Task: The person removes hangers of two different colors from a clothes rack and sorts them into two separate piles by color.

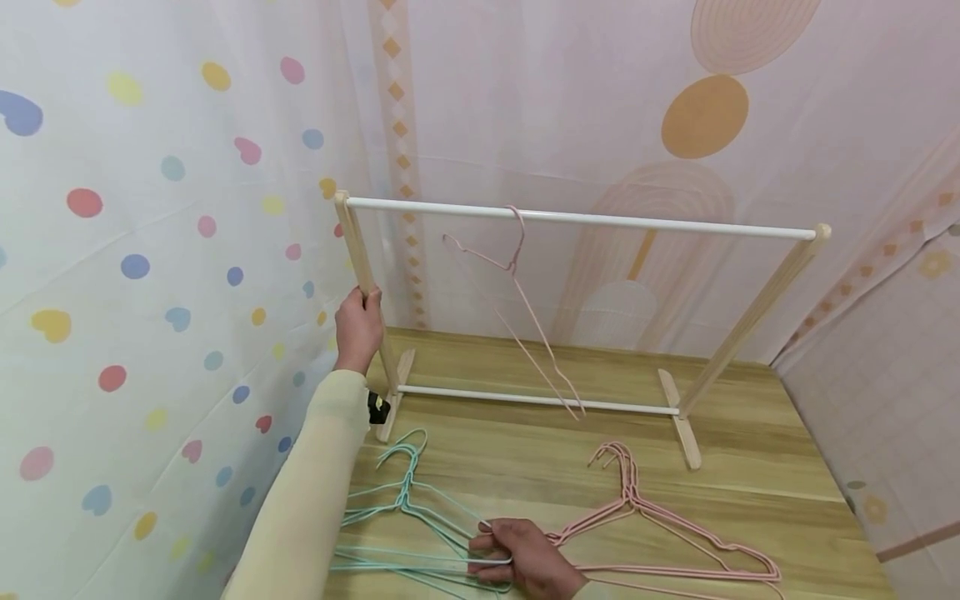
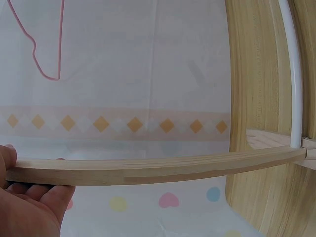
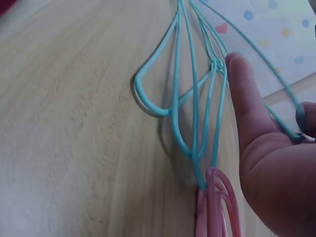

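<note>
My left hand [image 1: 358,329] grips the wooden left post [image 2: 148,173] of a small clothes rack, partway up, fingers curled behind it. Down at the table's front, my right hand [image 1: 528,554] pinches the right corner of a teal hanger [image 3: 278,77], lifted a little off the other teal hangers [image 1: 405,492]. Those lie in an overlapping pile at the front left. One pink hanger [image 1: 538,329] hangs by its hook from the rack's white top rod [image 1: 637,222], left of its middle. Several pink hangers [image 1: 675,572] lie stacked to the right of my right hand.
The rack's lower white rod [image 1: 525,398] and wooden right foot [image 1: 681,425] stand toward the back of the wood-grain table [image 1: 757,492]. A dotted curtain [image 1: 180,250] closes off the left side, and a patterned curtain [image 1: 487,100] hangs behind the rack.
</note>
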